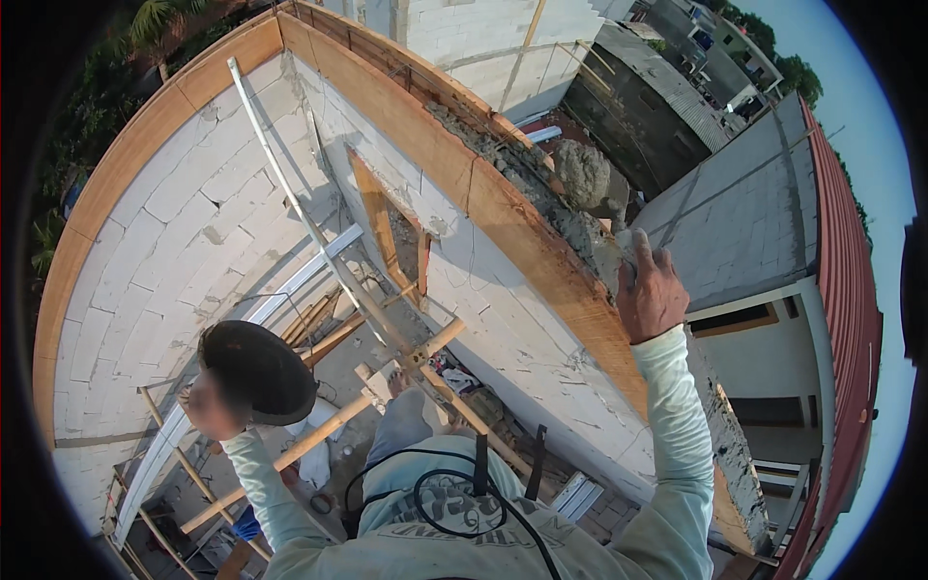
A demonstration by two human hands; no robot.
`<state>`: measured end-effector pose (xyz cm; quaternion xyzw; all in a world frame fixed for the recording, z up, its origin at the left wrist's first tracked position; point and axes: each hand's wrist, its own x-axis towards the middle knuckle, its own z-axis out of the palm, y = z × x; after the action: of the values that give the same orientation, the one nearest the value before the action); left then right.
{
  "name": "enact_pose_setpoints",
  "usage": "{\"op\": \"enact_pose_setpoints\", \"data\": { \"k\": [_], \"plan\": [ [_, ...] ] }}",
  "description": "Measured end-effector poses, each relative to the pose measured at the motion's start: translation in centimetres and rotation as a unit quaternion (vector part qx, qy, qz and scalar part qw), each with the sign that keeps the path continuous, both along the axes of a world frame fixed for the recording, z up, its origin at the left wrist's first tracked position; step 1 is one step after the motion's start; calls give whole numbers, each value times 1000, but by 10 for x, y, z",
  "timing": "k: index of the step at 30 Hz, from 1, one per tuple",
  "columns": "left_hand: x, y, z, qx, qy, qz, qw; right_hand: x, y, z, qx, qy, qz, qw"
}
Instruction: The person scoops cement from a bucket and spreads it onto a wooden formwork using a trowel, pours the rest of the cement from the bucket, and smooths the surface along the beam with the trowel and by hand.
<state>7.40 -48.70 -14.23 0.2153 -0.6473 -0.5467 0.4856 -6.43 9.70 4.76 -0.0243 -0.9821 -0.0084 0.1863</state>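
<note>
My left hand (215, 408), partly blurred, grips a black bucket (259, 372) by its edge, out to the left above the scaffold poles. Over the top of the wall at the right, my right hand (653, 298) is closed with the back of it toward me. Something greyish shows by its fingertips, but what it holds is hard to make out. Just beyond those fingers, rough wet concrete (512, 164) lies along the channel between wooden form boards (512, 217). A large grey lump of mortar (582, 174) sits at the channel's far side.
Below me, bamboo poles (440, 348) cross at my feet. A long pale pole (280, 179) leans across the white block wall (184, 213), near metal channels (304, 275) and a wooden window frame (387, 222). A red corrugated roof (846, 290) stands at right.
</note>
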Motion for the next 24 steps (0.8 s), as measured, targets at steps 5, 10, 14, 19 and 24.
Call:
{"op": "enact_pose_setpoints", "data": {
  "k": [5, 10, 14, 19, 24],
  "plan": [
    [-6, 7, -1, 59, 69, 1, 996, -24, -10, -40, 97, -31, -16, 995],
    [3, 12, 7, 44, -5, 31, 999, -28, -25, 8, 28, 7, -8, 1000],
    [-5, 18, 4, 40, -18, 29, 999, -70, 4, 17, -41, -52, 88, 994],
    [-5, 23, 4, 24, -53, 18, 998, -104, 44, -7, -3, -224, 126, 966],
    [18, 14, -14, 50, -4, 6, 999, -73, 71, 16, -179, -361, 14, 915]
  ]
}}
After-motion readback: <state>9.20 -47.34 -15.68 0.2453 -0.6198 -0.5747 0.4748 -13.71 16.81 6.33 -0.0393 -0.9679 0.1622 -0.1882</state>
